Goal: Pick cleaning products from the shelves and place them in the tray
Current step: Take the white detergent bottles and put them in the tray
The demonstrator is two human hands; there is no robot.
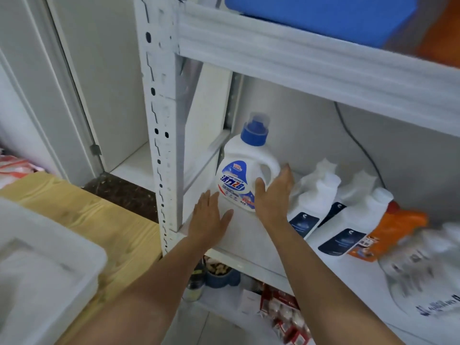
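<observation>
As a person reaches into a white slotted-steel shelving rack (pixel 161 120), the detergent jug (pixel 245 180) stands upright at the left end of its smooth shelf board. The target of the job, a white plastic tray (pixel 49 257) with rounded corners, sits well to the lower left of the jug on a pale wood-grain worktop (pixel 99 215). The jug is a glossy moulded bottle with a built-in handle, a blue screw collar, a clear cap and a blue-and-white label, and it looks like the handiest pick. To the jug's right lie two matte white bottles (pixel 316 195) with dark labels, tipped back, and beyond them an orange pouch (pixel 398 225). The right hand (pixel 272 195) is wide open against the jug's handle side, thumb at the label. The left hand (pixel 209 217), fingers straight and spread, is flat just below and left of the jug's base, apparently placed to steady so bulky a load. Neither hand grips yet.
</observation>
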